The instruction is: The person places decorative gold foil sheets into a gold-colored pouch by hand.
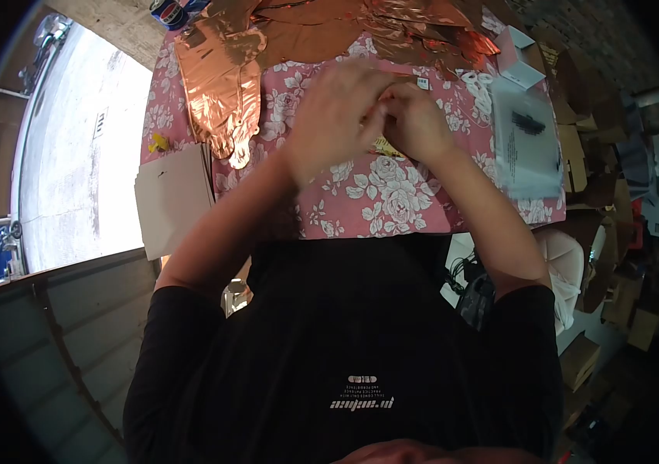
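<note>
My left hand (338,114) is blurred by motion over the flowered tablecloth, its fingers reaching toward my right hand. Thumb and fingers of my right hand (420,125) are pinched together, meeting the left fingertips. Whatever they hold is too small or too hidden to make out. Below the hands lies a small yellow printed piece (385,147), partly covered. Just beyond the fingers, a small white label (422,83) shows on the table. Shiny copper-coloured foil balloons (221,81), flat and crumpled, lie along the far side and to the left of my left hand.
A pink flowered tablecloth (391,201) covers the table. Cardboard sheets (175,197) and a yellow scrap (158,142) lie left. At right are white cord (478,93), an open white box (519,58) and a clear plastic bag (529,147). A blue can (167,12) stands far left.
</note>
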